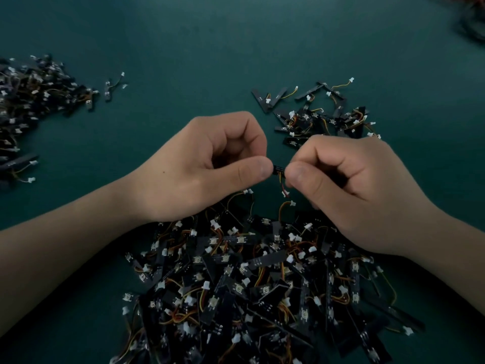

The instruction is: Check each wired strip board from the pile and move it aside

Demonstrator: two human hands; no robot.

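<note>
One black wired strip board is pinched between both hands just above the big pile, only a short middle piece showing. Its thin wires and white plug dangle below. My left hand grips its left end between thumb and forefinger. My right hand grips the right end the same way. The large pile of black strip boards with orange, yellow and red wires and white plugs lies under my wrists at the near edge.
A smaller group of strip boards lies spread beyond my right hand. Another heap sits at the far left, with a stray board beside it. The surface is a dark green mat. A dark tangle shows at top right.
</note>
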